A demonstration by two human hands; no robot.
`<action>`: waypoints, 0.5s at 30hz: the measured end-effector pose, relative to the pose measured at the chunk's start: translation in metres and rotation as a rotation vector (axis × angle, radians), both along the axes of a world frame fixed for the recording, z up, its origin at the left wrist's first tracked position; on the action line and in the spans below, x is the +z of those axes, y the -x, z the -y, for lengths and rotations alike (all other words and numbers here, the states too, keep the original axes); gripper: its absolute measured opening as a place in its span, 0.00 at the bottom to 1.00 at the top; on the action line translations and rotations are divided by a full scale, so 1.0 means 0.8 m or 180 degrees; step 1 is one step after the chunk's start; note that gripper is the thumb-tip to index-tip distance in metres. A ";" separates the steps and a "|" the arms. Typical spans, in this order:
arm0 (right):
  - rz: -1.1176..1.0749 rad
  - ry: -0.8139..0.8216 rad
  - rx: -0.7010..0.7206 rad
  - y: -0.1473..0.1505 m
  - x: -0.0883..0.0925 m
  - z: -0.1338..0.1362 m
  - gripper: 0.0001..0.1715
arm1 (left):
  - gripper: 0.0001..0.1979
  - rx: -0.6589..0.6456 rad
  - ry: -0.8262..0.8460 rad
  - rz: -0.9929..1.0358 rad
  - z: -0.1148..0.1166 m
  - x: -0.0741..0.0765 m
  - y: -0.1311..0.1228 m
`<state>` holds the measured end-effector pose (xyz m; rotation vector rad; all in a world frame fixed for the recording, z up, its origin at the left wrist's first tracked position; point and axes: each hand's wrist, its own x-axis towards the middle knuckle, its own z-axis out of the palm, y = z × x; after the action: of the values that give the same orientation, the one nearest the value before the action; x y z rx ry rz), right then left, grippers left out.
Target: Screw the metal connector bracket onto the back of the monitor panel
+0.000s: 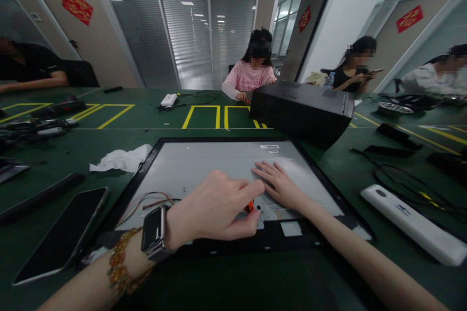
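Left hand (215,209) was pinched shut on a little orange screwdriver (250,205) at the near edge of the bare display panel (204,165) lying flat on the green table (153,131), right hand (280,187) spread open on its metal back, so I'd guess mid-teardown with fasteners left, and the black box (301,112) beyond was closed, contents unseen.

Nothing is legible (door signs (77,5), panel label (269,146) too small).
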<state>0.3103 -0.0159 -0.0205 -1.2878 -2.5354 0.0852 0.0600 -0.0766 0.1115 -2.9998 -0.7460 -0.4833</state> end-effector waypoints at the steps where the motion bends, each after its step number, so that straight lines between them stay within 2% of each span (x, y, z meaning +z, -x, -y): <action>1: 0.0010 0.0006 -0.0004 0.000 0.000 0.000 0.26 | 0.05 -0.0022 0.0062 -0.0015 0.001 0.002 0.000; 4: 0.0025 0.0020 -0.0021 0.001 0.001 0.000 0.26 | 0.06 -0.0003 0.0088 -0.0045 0.003 0.003 -0.001; 7: 0.0026 0.0029 -0.0027 0.001 0.002 0.001 0.26 | 0.06 0.0048 -0.0102 -0.0018 0.002 -0.001 -0.002; 15: 0.0051 0.0070 -0.0034 0.000 0.001 -0.001 0.26 | 0.24 0.0061 -0.0649 0.0349 -0.005 -0.015 -0.002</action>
<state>0.3106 -0.0154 -0.0201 -1.3151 -2.5476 0.1011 0.0614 -0.0729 0.0999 -2.7938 -0.6849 -0.6832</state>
